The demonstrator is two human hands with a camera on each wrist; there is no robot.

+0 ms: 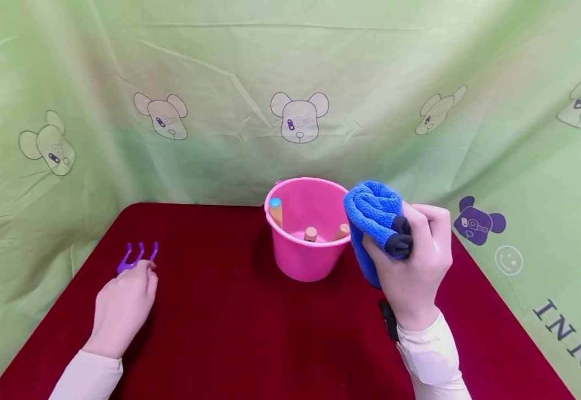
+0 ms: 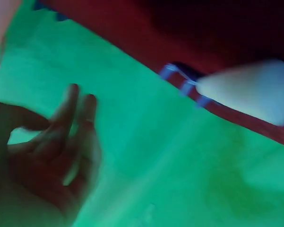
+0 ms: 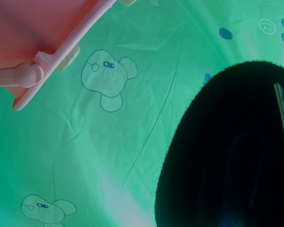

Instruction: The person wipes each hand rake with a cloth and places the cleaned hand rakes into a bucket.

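My right hand [image 1: 415,266] grips a folded blue towel [image 1: 372,214] with black ends, held up beside the pink bucket's right rim. In the right wrist view the towel [image 3: 227,151] shows as a large dark fuzzy shape. The pink bucket [image 1: 302,264] stands upright at the back, with several wooden handle ends inside, one tipped blue [image 1: 275,203]. My left hand [image 1: 123,311] is over the left of the table, overlapping a small purple rake [image 1: 128,264] in the head view. In the left wrist view that hand [image 2: 52,161] has loosely bent fingers, apart from the rake's pale handle [image 2: 250,92].
A dark red cloth [image 1: 220,333] covers the table. Green printed curtain [image 1: 220,66] hangs close behind and along both sides. A small black object [image 1: 387,319] shows beside my right wrist. The bucket's rim [image 3: 71,47] fills the upper left of the right wrist view.
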